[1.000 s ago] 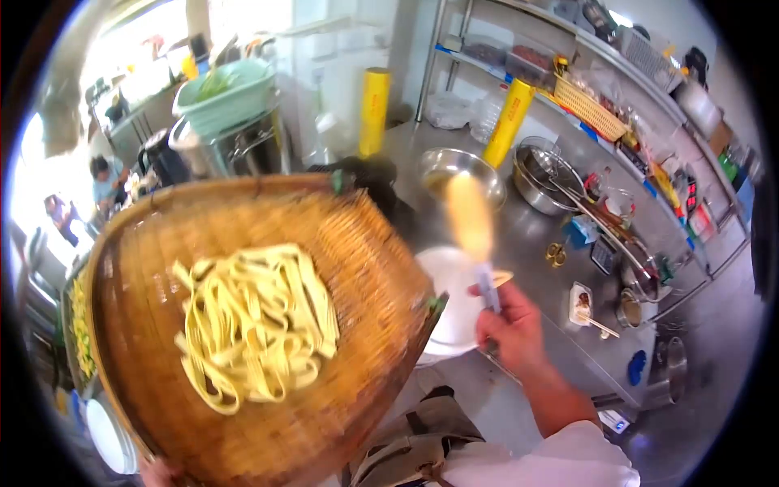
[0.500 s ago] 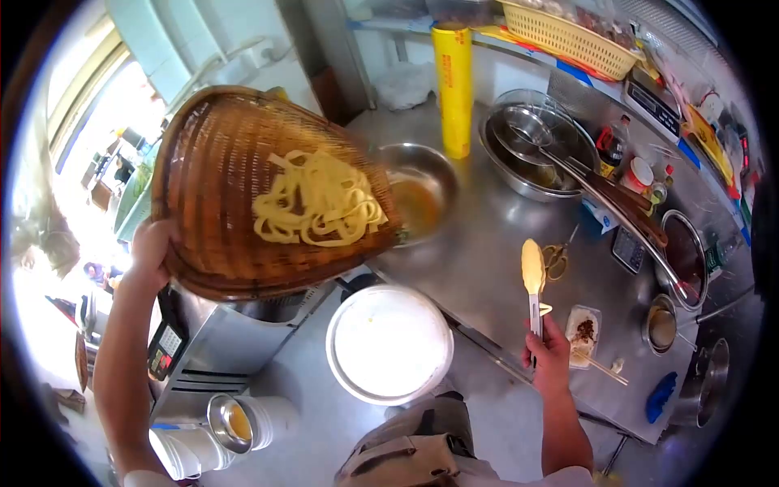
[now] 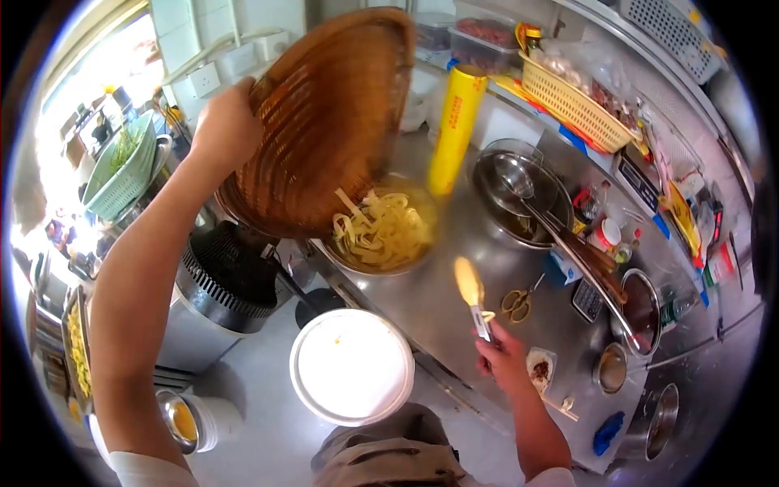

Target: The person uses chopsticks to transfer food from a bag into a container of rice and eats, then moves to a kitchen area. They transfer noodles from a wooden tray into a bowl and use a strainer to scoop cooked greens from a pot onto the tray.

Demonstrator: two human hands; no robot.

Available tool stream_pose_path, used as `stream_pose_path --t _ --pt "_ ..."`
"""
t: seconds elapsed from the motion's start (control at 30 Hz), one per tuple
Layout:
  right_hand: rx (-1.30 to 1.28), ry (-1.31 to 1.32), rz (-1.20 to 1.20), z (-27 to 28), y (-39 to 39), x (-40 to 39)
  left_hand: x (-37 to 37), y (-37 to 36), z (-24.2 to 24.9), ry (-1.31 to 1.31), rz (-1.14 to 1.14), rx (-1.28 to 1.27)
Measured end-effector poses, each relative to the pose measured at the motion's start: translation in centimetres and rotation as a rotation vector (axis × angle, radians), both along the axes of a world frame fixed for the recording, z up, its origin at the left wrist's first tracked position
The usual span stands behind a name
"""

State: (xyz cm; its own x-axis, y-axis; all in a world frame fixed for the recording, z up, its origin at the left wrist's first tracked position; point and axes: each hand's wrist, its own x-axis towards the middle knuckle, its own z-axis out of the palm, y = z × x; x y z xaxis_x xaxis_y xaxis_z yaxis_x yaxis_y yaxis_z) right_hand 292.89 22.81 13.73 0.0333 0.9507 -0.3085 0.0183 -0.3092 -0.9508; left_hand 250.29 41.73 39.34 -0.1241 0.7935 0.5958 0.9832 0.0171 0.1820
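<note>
My left hand [image 3: 227, 128] grips the rim of a woven bamboo basket [image 3: 324, 114], tipped steeply with its lower edge over a metal bowl [image 3: 367, 269]. Wide pale-yellow noodles [image 3: 381, 231] lie in a heap in the bowl, right below the basket's lip. In my right hand [image 3: 501, 357] is a pair of tongs [image 3: 468, 284] with tan tips, pointing up and away from me over the steel counter. One thin noodle-like strip [image 3: 488, 316] clings near the grip. Scissors [image 3: 517, 305] with gold-coloured handles lie just right of the tongs.
Behind the bowl stands a yellow roll [image 3: 457, 130]. A large pan [image 3: 519, 231] with a ladle and long handles occupies the counter's right side. A round white lid [image 3: 351, 365] is below the counter's front edge. At left is a dark round burner [image 3: 231, 276].
My left hand has raised and tipped the basket to the right, and the noodles have slid from it into the bowl. The tongs have shifted left in view, as has much of the counter.
</note>
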Motion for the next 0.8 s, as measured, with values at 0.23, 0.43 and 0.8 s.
stream_pose_path --t 0.23,0.43,0.8 --pt "0.257 -0.391 0.292 -4.6 15.5 -0.3 -3.3 -1.8 1.4 0.006 -0.046 0.084" --pt "0.481 -1.02 0.684 -7.0 33.3 -2.6 -6.8 -12.1 1.0 -0.746 0.243 -0.085" --pt "0.5 -1.228 1.323 -5.5 37.6 -12.7 -3.3 -37.8 -8.6 -1.184 0.627 0.508"
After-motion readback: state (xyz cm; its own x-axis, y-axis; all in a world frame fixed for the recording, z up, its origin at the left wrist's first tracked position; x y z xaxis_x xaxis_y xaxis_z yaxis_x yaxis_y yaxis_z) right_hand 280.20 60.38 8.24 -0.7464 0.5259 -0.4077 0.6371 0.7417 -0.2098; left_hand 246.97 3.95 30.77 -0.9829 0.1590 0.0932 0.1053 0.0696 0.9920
